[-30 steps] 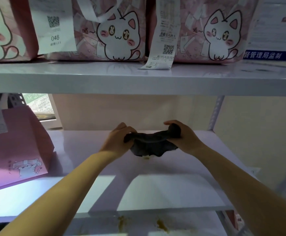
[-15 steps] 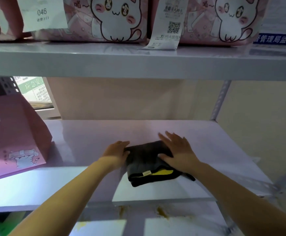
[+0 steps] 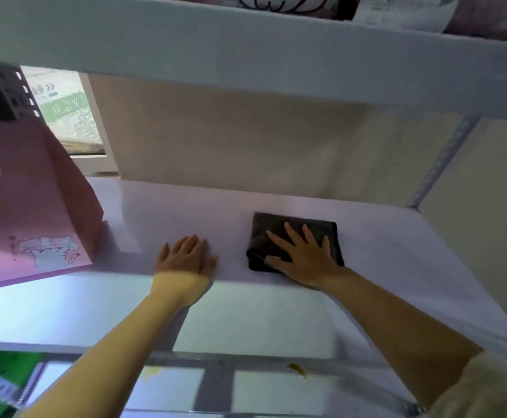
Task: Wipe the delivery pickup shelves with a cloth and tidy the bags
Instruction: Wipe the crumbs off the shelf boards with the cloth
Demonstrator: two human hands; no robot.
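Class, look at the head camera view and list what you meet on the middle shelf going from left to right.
pink bag → left hand, flat on the shelf → dark cloth with the right hand flat on top of it

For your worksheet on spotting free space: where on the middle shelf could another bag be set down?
Bare shelf lies right of the dark cloth, and behind both hands up to the back wall. The left end is crowded by the pink bag.
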